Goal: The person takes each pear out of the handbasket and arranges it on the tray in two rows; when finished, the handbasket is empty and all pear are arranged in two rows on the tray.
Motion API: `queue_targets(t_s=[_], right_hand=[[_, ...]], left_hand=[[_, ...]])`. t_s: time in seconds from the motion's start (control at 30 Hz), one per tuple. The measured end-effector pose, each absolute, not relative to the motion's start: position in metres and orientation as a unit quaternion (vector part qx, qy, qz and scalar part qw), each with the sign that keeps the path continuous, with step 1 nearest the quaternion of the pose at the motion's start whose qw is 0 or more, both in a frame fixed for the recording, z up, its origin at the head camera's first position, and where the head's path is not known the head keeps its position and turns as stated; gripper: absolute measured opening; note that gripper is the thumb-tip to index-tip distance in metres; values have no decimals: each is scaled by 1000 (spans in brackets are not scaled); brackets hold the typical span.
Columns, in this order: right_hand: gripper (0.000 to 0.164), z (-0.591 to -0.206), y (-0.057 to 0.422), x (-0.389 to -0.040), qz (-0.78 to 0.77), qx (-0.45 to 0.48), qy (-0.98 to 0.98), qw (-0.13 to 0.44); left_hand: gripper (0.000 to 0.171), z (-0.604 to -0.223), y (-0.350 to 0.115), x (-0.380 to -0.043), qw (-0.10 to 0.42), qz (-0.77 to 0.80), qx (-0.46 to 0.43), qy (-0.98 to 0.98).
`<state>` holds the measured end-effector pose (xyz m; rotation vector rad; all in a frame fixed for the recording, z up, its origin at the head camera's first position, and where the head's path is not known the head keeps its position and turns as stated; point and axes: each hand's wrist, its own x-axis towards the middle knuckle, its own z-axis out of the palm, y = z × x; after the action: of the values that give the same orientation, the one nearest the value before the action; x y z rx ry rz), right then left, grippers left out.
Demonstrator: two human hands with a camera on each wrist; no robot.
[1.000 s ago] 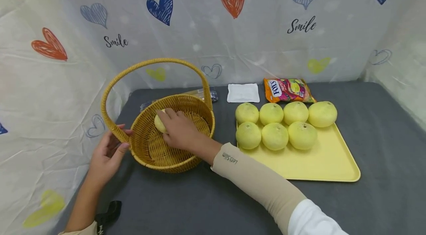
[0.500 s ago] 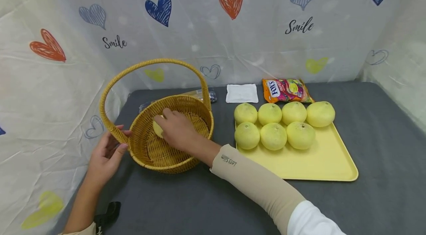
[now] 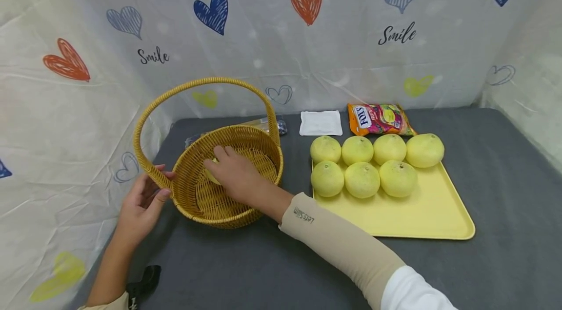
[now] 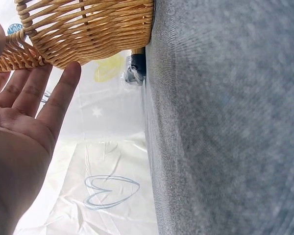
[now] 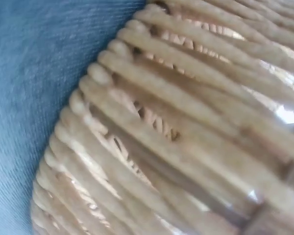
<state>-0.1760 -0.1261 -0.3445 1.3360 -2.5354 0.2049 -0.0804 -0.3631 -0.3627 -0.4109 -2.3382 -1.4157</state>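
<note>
In the head view, a wicker basket (image 3: 228,220) with a tall arched handle (image 3: 215,80) stands at left. My left hand (image 3: 142,205) grips the handle's base at the left rim, thumb in front and fingers behind. The left wrist view has the left hand (image 4: 29,112) with its fingers against the wicker (image 4: 88,29). Inside the basket, my right hand (image 3: 237,173) holds a pale yellow citrus fruit (image 3: 212,176), mostly hidden under the fingers. The right wrist view shows only the basket's woven side (image 5: 152,112) close up, and no hand.
Right of the basket, a yellow tray (image 3: 421,217) bears two rows of similar citrus fruits (image 3: 362,180). Behind it lie a Foxs candy bag (image 3: 379,119) and a white folded cloth or packet (image 3: 321,123). A clear-wrapped item (image 3: 281,127) lies behind the basket.
The right hand has sunk slightly deeper into the basket with the citrus fruit, which shows less now. The left hand stays at the handle.
</note>
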Motion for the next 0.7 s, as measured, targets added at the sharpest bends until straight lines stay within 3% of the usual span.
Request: queue_targets(t_s=[0.17,0.47,0.7], right_hand=[[30,-345,-127,-171,4,450,-880,152],[30,-345,-127,-173,-2,447,-888,107],[49,-347,-120,-182,215,434,-874,21]], left_hand=[[55,-363,-364,-81,188,-502,-153,-830],[54,-362,-363,-81,185,-514,-155,-823],[54,-363,-363,-82,190,-509,-157,-825]])
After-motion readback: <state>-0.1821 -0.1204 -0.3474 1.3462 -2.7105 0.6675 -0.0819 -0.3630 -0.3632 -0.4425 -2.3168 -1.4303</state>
